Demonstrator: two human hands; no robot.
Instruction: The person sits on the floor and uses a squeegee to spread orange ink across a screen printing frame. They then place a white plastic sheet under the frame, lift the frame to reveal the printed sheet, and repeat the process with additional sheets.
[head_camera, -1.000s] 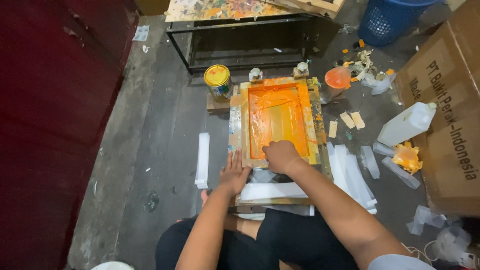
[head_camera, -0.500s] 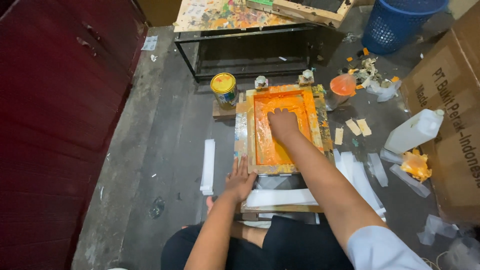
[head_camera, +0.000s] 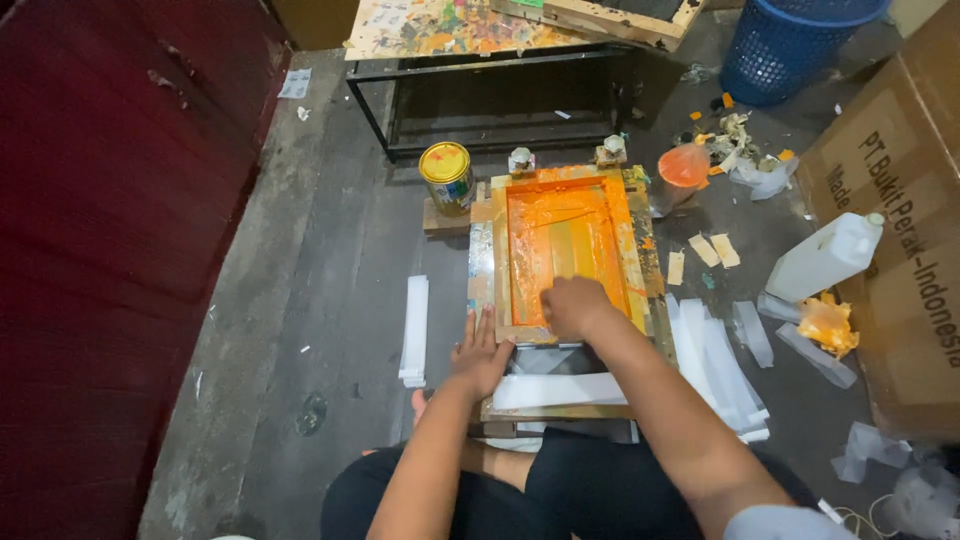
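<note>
Head view: I see one orange-inked printing screen; my right hand is fisted on something hidden, my left hand lies flat, fingers spread, on its frame; one paint can beside.

Brown cardboard box against the floor's right edge, dark print on its side, partly out of frame. White plastic jug stands just beside it, capped, no label visible. Round tin with yellow lid stands on the floor left of the frame's far corner; its wrap label looks multicoloured, too small to be sure.
</note>
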